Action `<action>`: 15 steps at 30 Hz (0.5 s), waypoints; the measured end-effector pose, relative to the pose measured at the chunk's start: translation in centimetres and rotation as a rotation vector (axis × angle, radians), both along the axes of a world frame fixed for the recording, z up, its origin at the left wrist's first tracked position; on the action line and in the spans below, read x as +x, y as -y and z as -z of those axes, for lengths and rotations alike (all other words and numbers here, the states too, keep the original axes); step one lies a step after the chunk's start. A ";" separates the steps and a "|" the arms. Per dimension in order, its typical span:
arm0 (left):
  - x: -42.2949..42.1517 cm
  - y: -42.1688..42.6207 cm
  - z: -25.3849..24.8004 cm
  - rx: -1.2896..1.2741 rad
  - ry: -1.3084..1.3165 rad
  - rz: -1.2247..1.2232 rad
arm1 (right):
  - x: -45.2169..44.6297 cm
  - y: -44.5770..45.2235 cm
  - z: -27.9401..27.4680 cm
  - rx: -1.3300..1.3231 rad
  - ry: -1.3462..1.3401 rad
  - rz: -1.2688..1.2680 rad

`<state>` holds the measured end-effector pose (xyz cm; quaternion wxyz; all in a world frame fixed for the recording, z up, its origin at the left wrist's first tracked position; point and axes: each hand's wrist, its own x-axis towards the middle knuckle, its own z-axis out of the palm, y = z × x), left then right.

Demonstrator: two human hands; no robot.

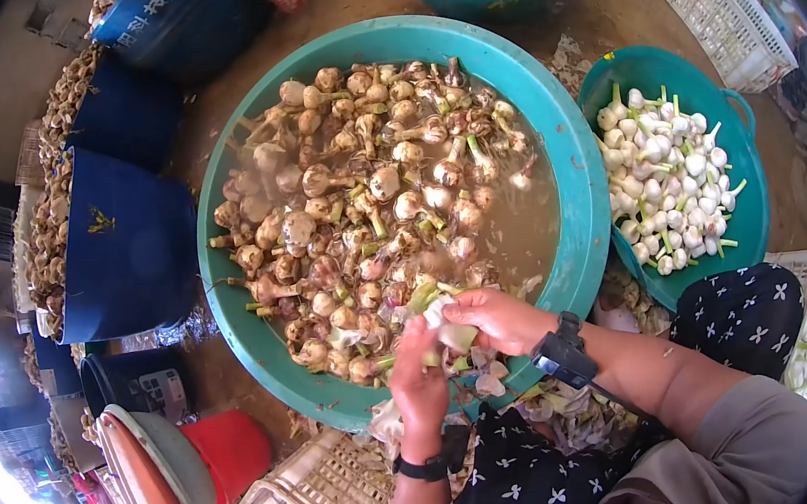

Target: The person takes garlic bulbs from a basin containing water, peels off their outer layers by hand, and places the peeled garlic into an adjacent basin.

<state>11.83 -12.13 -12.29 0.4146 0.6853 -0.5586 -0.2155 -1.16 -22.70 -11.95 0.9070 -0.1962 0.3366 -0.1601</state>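
Over the near rim of a wide teal tub (581, 200), my right hand (505, 320) grips a pale garlic bulb (456, 336) between thumb and fingers. My left hand (417, 376) is closed at the left side of the same bulb, its fingers slightly blurred and partly hiding what they pinch. Muddy, unpeeled garlic bulbs (385, 184) with short stems fill most of the tub and lie in brown water (526, 227). Loose skins (488, 383) hang at the tub's near edge, below both hands.
A teal basket (751, 169) of clean white garlic stands at right, another teal basin (474, 7) of it behind. White crates (722, 11) (313, 500) stand at back right and front left. Blue bins (126, 251) line the left, above a red bucket (237, 457).
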 end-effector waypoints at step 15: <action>3.7 1.0 3.8 -0.008 -1.707 -0.643 | -6.2 3.8 -0.2 -0.940 -0.548 -0.370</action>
